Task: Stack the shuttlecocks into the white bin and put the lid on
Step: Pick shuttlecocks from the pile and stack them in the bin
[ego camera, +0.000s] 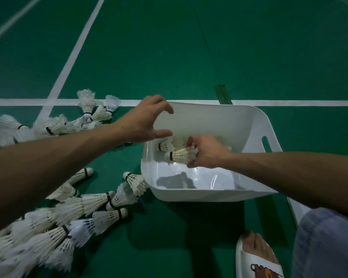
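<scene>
In the head view the right hand (205,152) pinches a shuttlecock (180,156) by its feathers low inside the white bin (209,121), probably to lay it against those already there. The left hand (147,119) hovers at the rim with fingers spread, holding nothing, perhaps ready to steady the bin. The hands partly hide the stacked ones, loose shuttlecocks (74,213) blur at the left edge, and I cannot make out the lid for sure.

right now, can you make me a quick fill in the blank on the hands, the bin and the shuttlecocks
1. The right hand grips a shuttlecock inside the ____ bin.
2. The left hand hovers over the bin's left rim, holding ____.
3. The loose shuttlecocks lie on the ____ floor, left of the bin.

Missing words: white; nothing; green
</scene>
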A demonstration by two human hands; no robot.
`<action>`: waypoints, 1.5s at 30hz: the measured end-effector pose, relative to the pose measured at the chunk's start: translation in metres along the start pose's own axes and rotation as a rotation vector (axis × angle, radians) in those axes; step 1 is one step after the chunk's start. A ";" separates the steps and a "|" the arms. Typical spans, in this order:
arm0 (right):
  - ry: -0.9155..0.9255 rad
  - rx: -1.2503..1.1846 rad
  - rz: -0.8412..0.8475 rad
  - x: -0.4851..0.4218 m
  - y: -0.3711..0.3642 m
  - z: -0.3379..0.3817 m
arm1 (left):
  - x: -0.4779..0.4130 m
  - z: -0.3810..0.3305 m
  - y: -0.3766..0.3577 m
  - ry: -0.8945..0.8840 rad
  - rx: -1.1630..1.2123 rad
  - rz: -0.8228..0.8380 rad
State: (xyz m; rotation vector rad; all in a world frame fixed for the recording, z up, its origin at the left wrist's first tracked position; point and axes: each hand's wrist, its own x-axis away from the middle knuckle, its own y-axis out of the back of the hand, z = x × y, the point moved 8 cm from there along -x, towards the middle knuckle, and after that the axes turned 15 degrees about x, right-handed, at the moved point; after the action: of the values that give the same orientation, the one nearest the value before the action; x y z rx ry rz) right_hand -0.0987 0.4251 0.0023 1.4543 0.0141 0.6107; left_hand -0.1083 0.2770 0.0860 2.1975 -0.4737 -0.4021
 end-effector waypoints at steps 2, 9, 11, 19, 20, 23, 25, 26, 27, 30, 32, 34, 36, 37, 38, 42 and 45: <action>-0.005 0.018 -0.010 -0.004 -0.007 0.008 | 0.013 0.008 0.009 -0.013 -0.001 -0.048; -0.033 0.132 0.084 -0.011 -0.045 0.028 | 0.050 0.036 0.013 0.112 0.173 -0.087; -0.035 0.180 0.102 -0.012 -0.054 0.030 | 0.059 0.045 0.010 0.151 0.229 -0.084; 0.017 0.287 0.122 -0.017 -0.065 0.042 | 0.095 0.083 -0.008 0.255 0.353 -0.007; 0.044 0.315 0.128 -0.018 -0.064 0.044 | 0.100 0.086 -0.011 0.260 0.345 0.022; 0.109 0.392 0.134 -0.018 -0.055 0.050 | 0.117 0.095 -0.021 0.301 0.315 0.127; 0.109 0.405 0.125 -0.017 -0.044 0.052 | 0.130 0.101 -0.026 0.341 0.289 0.182; 0.102 0.393 0.115 -0.016 -0.036 0.053 | 0.136 0.103 -0.027 0.365 0.286 0.204; 0.092 0.364 0.094 -0.014 -0.027 0.055 | 0.142 0.104 -0.027 0.389 0.288 0.221; 0.068 0.216 -0.004 -0.005 0.006 0.069 | 0.159 0.104 -0.025 0.452 0.270 0.257; 0.091 0.095 -0.090 0.006 0.030 0.089 | 0.170 0.101 -0.021 0.459 0.233 0.274; 0.131 0.017 -0.174 0.020 0.052 0.111 | 0.181 0.098 -0.015 0.461 0.200 0.276; 0.173 -0.020 -0.246 0.033 0.070 0.134 | 0.191 0.097 -0.009 0.482 0.190 0.270; 0.196 -0.032 -0.280 0.040 0.077 0.146 | 0.196 0.097 -0.006 0.495 0.191 0.258; 0.219 -0.047 -0.299 0.045 0.083 0.158 | 0.201 0.097 -0.003 0.508 0.196 0.241; 0.285 -0.073 -0.194 0.053 0.069 0.202 | 0.215 0.101 0.004 0.555 0.228 0.175; 0.255 -0.098 -0.025 0.053 0.024 0.217 | 0.220 0.107 -0.002 0.576 0.270 0.162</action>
State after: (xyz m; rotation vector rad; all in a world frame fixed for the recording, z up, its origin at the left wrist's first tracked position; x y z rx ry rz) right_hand 0.0168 0.2466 0.0745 1.2724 0.1990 0.7631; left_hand 0.0389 0.1049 -0.0070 2.3739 -0.3935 0.4002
